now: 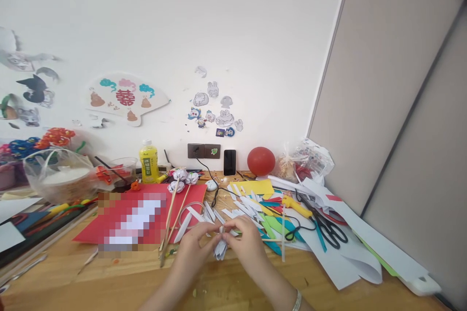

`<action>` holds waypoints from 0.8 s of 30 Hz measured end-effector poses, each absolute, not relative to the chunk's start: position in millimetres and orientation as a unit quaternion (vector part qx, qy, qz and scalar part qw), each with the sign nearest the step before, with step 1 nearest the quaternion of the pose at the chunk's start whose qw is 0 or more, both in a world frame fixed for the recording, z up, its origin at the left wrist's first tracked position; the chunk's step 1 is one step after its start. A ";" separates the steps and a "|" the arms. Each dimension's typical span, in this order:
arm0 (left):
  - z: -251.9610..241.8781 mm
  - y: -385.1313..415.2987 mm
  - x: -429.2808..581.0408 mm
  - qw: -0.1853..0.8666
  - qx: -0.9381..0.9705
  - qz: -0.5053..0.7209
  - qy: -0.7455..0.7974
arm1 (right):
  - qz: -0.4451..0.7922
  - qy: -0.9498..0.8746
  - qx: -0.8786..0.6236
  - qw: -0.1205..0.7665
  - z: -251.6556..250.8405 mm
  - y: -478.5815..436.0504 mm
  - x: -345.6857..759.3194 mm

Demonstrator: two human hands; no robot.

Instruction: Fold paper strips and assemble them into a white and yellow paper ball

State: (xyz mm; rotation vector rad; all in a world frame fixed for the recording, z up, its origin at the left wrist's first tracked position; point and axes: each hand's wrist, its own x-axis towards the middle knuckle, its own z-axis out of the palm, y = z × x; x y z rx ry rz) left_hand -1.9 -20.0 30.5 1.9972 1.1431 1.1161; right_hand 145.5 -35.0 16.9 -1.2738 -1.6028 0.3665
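Note:
Both hands meet low in the middle of the head view, above the wooden table. My left hand (196, 243) pinches one side of a small folded white paper piece (220, 251), thumb and forefinger together. From the other side my right hand (243, 238) pinches the same piece near its top. Its pleated lower end hangs below the fingertips. Cut white paper strips (209, 211) lie just beyond the hands. To the left, paper flowers (179, 175) on thin wooden sticks (171, 214) rest on a red sheet (87, 226).
At the right lie black-handled scissors (333, 233), a yellow glue gun (297, 205), a clear glue stick (283, 233) and white paper sheets (335, 267). Along the wall stand a yellow drink bottle (148, 163), a phone (229, 162) and a red balloon (261, 161). A black cord (216, 189) crosses the table.

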 end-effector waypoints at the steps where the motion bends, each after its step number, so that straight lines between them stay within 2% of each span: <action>1: 28.6 -20.6 -1.2 0.274 0.745 0.426 0.434 | 0.137 -0.666 -0.531 0.506 15.2 -35.3 144.5; 10: 7.9 -18.5 0.4 0.144 0.771 0.445 0.433 | 0.083 -0.658 -0.541 0.517 4.7 -37.2 138.0; 20: -2.1 -14.1 -0.6 0.106 0.772 0.458 0.427 | 0.103 -0.627 -0.560 0.531 5.9 -39.1 135.5; 24: 0.8 -17.1 0.2 0.126 0.763 0.471 0.425 | 0.097 -0.632 -0.553 0.534 7.1 -40.0 134.9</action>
